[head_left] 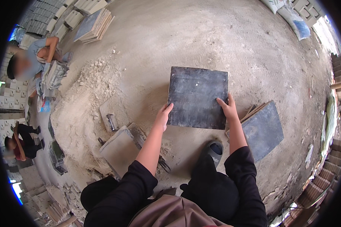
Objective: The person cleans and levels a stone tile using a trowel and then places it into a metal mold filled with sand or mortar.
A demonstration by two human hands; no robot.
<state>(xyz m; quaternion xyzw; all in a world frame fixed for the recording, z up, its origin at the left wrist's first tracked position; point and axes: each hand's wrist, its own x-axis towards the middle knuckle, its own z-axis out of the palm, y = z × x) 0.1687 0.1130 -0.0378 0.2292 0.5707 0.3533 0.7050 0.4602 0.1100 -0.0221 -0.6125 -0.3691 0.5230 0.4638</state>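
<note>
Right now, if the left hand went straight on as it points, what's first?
The left hand would meet the dark board in its grip; beyond that, probably the floor, depth unclear.

No lettering could be read; the blue patch [301, 28] on the bulging white sack [289, 17] at upper right was illegible

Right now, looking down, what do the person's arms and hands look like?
The left hand and right hand are bare and ungloved. The left sleeve and right sleeve are loose, plain dark cloth, almost black, with soft folds. Both end partway along the arms, leaving the wrists uncovered.
</note>
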